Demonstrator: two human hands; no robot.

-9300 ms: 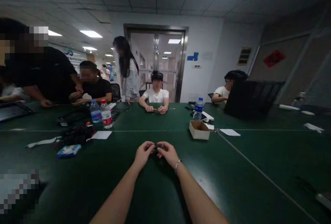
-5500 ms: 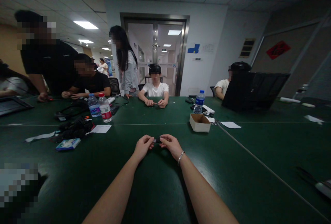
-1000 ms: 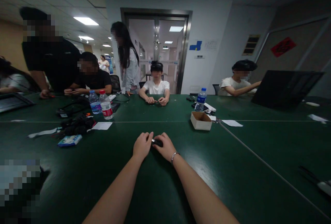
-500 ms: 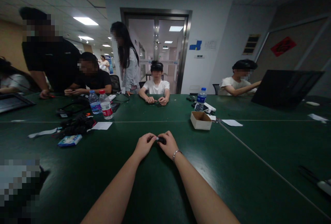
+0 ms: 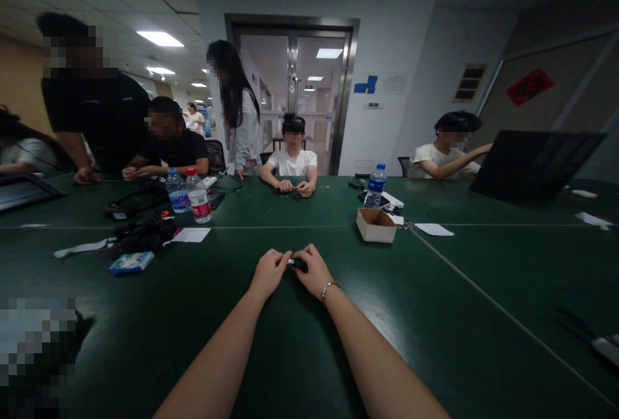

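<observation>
A small black cylindrical object [image 5: 299,265] with a silvery end lies between my two hands, over the green table [image 5: 300,341]. My right hand [image 5: 313,272], below a wrist with a metal bracelet [image 5: 327,289], is wrapped round its black part. At the silvery end, my left hand [image 5: 269,274] pinches with thumb and fingertips. Both hands nearly touch at the fingertips. What exactly the left fingertips hold is too small to tell.
An open cardboard box [image 5: 376,228] stands ahead to the right, with a water bottle [image 5: 375,185] behind it. Two bottles, black gear [image 5: 140,235] and a blue packet [image 5: 131,263] are at the left. Across the table sits a person [image 5: 293,162]; others are around.
My right hand has shifted slightly left with the black object, and the fingertips of both hands are closer together. Less of the silvery end shows.
</observation>
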